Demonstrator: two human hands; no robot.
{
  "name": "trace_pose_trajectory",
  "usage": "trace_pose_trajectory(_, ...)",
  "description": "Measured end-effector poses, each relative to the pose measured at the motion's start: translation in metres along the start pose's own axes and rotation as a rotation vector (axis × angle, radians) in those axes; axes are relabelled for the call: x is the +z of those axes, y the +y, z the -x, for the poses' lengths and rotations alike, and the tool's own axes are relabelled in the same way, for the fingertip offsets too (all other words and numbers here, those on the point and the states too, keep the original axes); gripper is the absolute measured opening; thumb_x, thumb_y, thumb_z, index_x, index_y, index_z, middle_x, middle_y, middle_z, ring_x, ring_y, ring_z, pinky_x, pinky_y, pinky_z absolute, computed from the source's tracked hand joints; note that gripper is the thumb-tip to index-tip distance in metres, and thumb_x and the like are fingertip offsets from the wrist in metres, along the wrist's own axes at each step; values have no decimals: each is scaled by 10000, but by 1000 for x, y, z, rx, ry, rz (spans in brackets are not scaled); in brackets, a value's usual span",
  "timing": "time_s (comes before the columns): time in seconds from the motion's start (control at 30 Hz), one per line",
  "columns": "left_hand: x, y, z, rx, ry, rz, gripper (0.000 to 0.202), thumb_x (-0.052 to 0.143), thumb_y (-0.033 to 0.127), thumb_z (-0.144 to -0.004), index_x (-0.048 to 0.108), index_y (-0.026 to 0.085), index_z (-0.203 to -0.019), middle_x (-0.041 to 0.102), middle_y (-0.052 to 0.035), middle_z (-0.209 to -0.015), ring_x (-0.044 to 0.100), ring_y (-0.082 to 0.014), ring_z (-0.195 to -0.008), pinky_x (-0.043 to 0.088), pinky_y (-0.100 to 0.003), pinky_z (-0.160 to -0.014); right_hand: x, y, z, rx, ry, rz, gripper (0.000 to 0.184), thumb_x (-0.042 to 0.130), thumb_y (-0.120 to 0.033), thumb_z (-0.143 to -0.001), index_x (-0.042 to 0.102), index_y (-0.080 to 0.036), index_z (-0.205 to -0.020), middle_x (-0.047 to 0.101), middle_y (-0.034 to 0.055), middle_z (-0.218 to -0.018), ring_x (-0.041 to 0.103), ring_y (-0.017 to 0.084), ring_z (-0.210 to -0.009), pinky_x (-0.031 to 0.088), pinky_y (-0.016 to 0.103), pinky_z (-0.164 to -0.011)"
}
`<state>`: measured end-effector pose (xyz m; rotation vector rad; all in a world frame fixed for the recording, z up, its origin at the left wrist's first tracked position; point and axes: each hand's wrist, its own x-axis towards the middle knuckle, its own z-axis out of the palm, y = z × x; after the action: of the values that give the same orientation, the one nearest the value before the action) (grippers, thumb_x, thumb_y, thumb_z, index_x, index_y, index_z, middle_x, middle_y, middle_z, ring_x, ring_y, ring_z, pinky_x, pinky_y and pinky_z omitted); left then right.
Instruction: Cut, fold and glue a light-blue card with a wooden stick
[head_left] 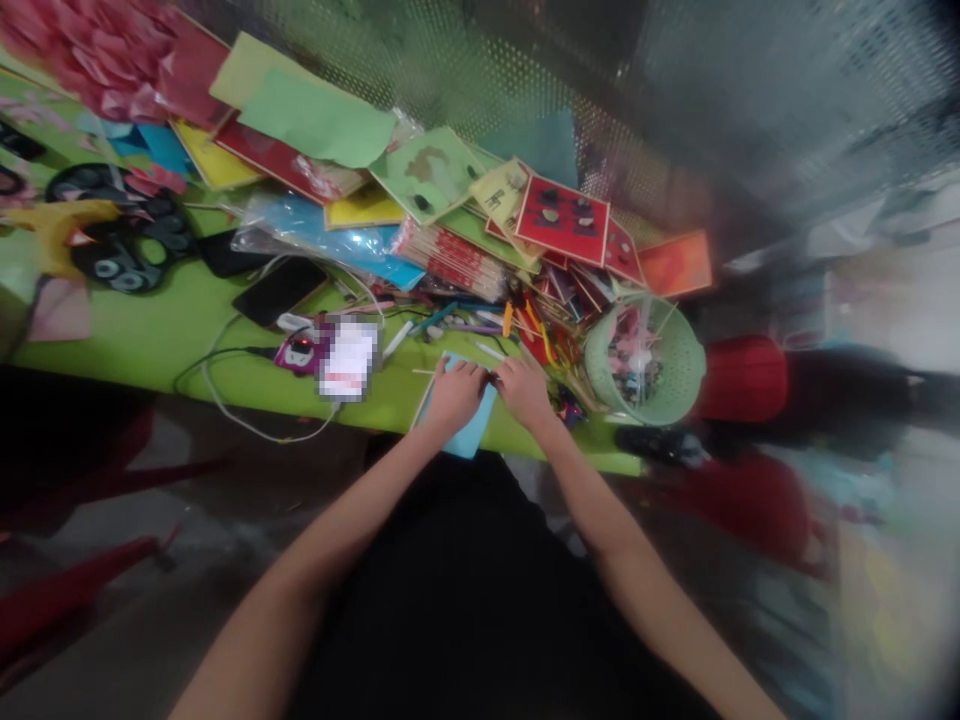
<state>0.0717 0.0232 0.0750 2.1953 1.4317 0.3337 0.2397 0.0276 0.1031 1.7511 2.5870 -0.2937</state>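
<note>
A light blue sheet of paper lies at the near edge of the green table. My left hand rests on top of it with fingers curled and pressed down. My right hand meets it from the right, fingers closed on the sheet's upper edge. The fingertips of both hands nearly touch. Motion blur hides the finer finger detail.
A mint green basket of small bits stands right of my hands. Behind them lie pens, sticks, a black phone, cables and a stack of coloured card sheets. Red chairs sit at the right.
</note>
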Motion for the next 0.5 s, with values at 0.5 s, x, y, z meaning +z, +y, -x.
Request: trace_pose_trajectory(0.5, -15, -41, 33, -331, 30, 159, 223, 479, 251, -1014, 702, 232, -1001, 772, -64, -1079, 690, -258, -1026, 415, -389, -859, 22, 65, -97, 600, 148, -407, 208, 617, -311, -933, 683, -186, -1086, 769, 112, -1097, 709, 239, -982, 519, 341, -889)
